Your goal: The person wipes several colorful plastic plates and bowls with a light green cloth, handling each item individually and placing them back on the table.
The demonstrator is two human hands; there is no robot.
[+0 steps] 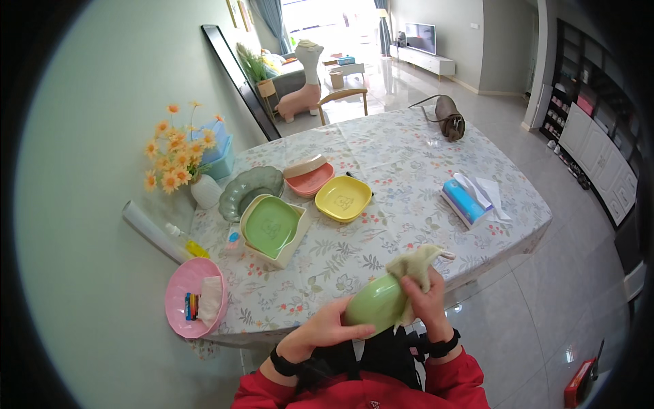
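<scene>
Between my two hands, near the front edge of the table, is a light green dish (375, 304), tilted on its side. My left hand (334, 324) grips its near left rim with the thumb along the lower edge. A pale green cloth (416, 263) is bunched in my right hand (428, 296), which presses it on the dish's right end. Farther left stands a cream square holder (286, 250) with a green bear-embossed dish (272, 226) in it. Behind it sit a yellow square dish (343, 198) and pink dishes (310, 181) with a cream one (305, 166) resting on them.
A grey-green scalloped plate (237, 191) lies beside the holder. At the table's left are a pink bowl (176, 307), a spray bottle (194, 248) and a white vase (206, 191) of orange flowers. A tissue pack (466, 202) and a brown bag (449, 117) lie to the right.
</scene>
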